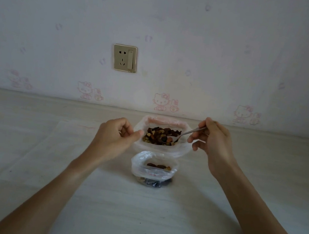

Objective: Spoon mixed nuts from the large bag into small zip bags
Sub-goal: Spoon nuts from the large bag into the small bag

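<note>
Room: pale wall with faint pink cartoon-cat print; wall socket (124, 58) mounted above and left of the work area. Surface: light table (44, 161), bare apart from the bags and possibly some flat clear plastic at left, too faint to identify.

Large bag (162, 132) at the table's far centre, near the wall, mouth rolled open and facing up, mixed nuts (159, 135) exposed. Small zip bag (153, 169) directly in front of it on the near side, just beside or touching; contact not determinable. Mouth open, partly filled, nuts visible through the film at the base.

Left hand (116, 138) at the large bag's left rim, thumb and fingers pinched narrow, apparently on the plastic edge to steady it. Right hand (212, 143) above the right rim, closed on the handle of a spoon (184, 134). Spoon long axis: from upper right at the hand down-left into the nuts, bowl buried at the right side of the pile.

Governing relation: small bag lies straight toward the body from the spoon bowl, a short way off and lower. Right hand nearer to the load; left hand nearer to neither bag mouth's centre. Likely next requirement: lift level, draw back toward the body, tip over the small opening. Risk: nuts rolling off during transfer.
</note>
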Demonstrator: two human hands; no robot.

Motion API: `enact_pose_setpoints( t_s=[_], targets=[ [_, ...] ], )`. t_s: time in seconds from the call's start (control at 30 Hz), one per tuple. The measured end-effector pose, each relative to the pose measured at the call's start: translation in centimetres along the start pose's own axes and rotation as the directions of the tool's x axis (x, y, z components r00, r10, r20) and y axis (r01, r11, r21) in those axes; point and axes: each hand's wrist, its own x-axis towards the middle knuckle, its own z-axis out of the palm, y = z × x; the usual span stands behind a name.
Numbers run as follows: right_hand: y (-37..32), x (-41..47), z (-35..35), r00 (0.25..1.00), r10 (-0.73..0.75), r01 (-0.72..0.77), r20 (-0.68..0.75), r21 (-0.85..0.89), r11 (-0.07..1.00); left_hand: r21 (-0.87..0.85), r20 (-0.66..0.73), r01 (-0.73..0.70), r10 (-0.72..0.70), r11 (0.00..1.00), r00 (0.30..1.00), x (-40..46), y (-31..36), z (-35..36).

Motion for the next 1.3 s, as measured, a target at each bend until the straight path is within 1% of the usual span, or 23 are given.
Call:
enact_pose_setpoints(
  t_s=[0.1,0.13,0.2,0.27,0.33,0.4,0.43,0.5,0.57,0.63,0.7,0.8,0.83,0.9,0.97,1.1,1.17,1.23,1.3],
  targets=[
    [-0.3,-0.1,-0.1,0.999,-0.011,0.012,0.037,-0.036,0.999,0.032,0.258,-0.023,0.014,0.999,0.966,-0.9,0.7,-0.6],
    [-0.4,-0.1,-0.1,0.998,-0.011,0.014,0.057,-0.064,0.998,0.063,0.315,-0.021,0.000,0.998,0.949,-1.1,0.8,-0.6],
    [-0.5,-0.5,0.1,0.994,-0.016,0.030,0.108,-0.132,0.991,0.152,0.375,-0.039,-0.021,0.988,0.927,-1.4,0.8,-0.4],
    [-0.5,-0.9,0.5,0.983,-0.053,0.090,0.173,-0.214,0.973,0.193,0.414,-0.058,-0.028,0.980,0.910,-1.6,0.9,-0.3],
    [-0.8,-1.4,0.8,0.965,-0.134,0.198,0.228,-0.290,0.936,0.154,0.446,-0.081,0.004,0.985,0.895,-1.8,1.2,-0.1],
    [-0.9,-2.0,1.2,0.933,-0.229,0.313,0.277,-0.313,0.897,0.103,0.451,-0.106,0.049,0.989,0.891,-1.8,1.2,0.0],
    [-1.1,-2.2,1.2,0.911,-0.284,0.375,0.300,-0.314,0.872,0.067,0.451,-0.107,0.065,0.992,0.890,-1.8,1.3,0.0],
    [-1.2,-2.5,1.4,0.856,-0.379,0.492,0.351,-0.329,0.806,-0.006,0.459,-0.064,0.059,0.998,0.887,-1.7,1.4,-0.1],
    [-1.1,-2.7,1.4,0.799,-0.444,0.586,0.406,-0.358,0.727,-0.062,0.474,-0.024,0.050,0.998,0.879,-1.7,1.4,-0.2],
    [-0.9,-2.9,1.4,0.748,-0.496,0.656,0.441,-0.379,0.653,-0.109,0.486,0.010,0.045,0.994,0.873,-1.7,1.5,-0.1],
    [-0.9,-3.0,1.4,0.707,-0.549,0.705,0.446,-0.386,0.595,-0.138,0.499,0.043,0.032,0.990,0.866,-1.6,1.6,-0.2],
    [-1.2,-3.0,1.4,0.677,-0.606,0.736,0.418,-0.357,0.575,-0.142,0.520,0.082,0.004,0.986,0.854,-1.6,1.5,-0.4],
    [-1.2,-3.0,1.4,0.679,-0.612,0.733,0.405,-0.342,0.588,-0.125,0.521,0.083,-0.006,0.989,0.853,-1.6,1.4,-0.3],
    [-1.2,-2.9,1.4,0.708,-0.608,0.706,0.359,-0.315,0.635,-0.070,0.501,0.050,-0.008,0.996,0.866,-1.7,1.3,-0.1],
    [-1.1,-2.9,1.4,0.752,-0.590,0.659,0.294,-0.295,0.692,-0.033,0.463,0.009,0.007,0.999,0.886,-1.7,1.2,0.1],
    [-0.7,-2.3,1.5,0.845,-0.504,0.535,0.179,-0.256,0.805,-0.027,0.365,-0.064,0.069,0.998,0.928,-1.3,1.1,-0.3],
    [-0.4,-1.9,1.3,0.898,-0.419,0.440,0.137,-0.239,0.866,0.011,0.262,-0.083,0.077,0.997,0.962,-0.9,0.6,-0.4],
    [0.0,-1.4,1.2,0.944,-0.312,0.329,0.110,-0.212,0.920,0.084,0.097,-0.076,0.068,0.994,0.993,-0.4,-0.3,0.0],
    [0.4,-1.1,1.1,0.976,-0.202,0.213,0.077,-0.173,0.962,0.171,-0.055,-0.038,0.048,0.985,0.997,0.2,-1.2,0.3]
  ],
)
